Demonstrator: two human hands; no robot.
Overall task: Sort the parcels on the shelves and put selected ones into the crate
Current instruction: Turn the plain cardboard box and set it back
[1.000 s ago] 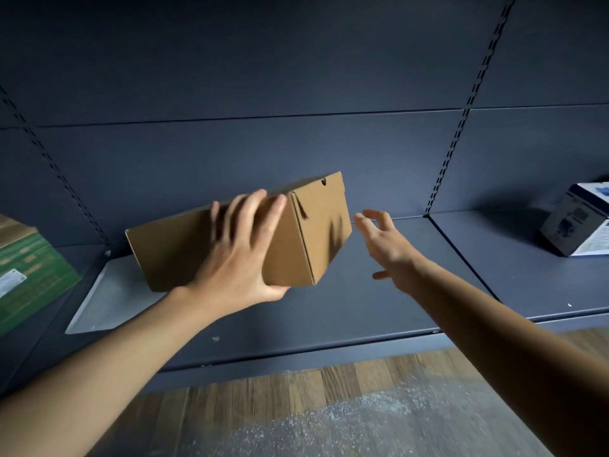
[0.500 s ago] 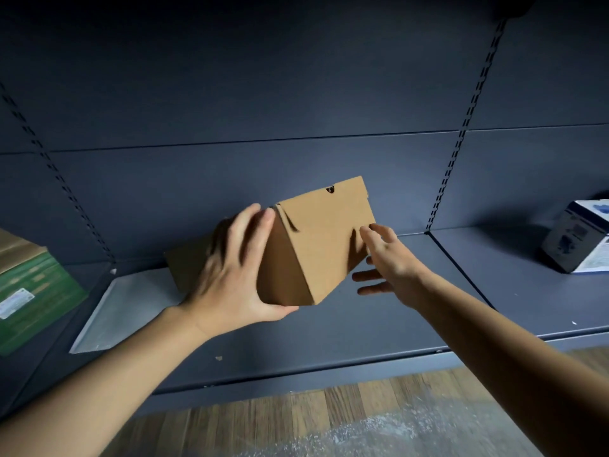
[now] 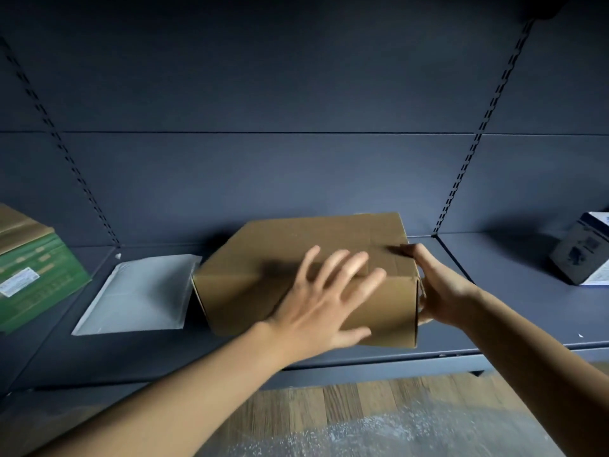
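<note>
We see a plain brown cardboard box (image 3: pixel 280 245), matt and slightly fibrous. Our dark blue-grey metal shelf (image 3: pixel 494 291) has a smooth, matt painted finish. The flat white mailer envelope (image 3: pixel 138 291) looks smooth with a faint sheen. The green printed carton (image 3: pixel 36 282) is matt card. We note a brown wood-plank floor (image 3: pixel 329 400).

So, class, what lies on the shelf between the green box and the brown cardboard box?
A white padded envelope, lying flat, seen in the head view.
</note>
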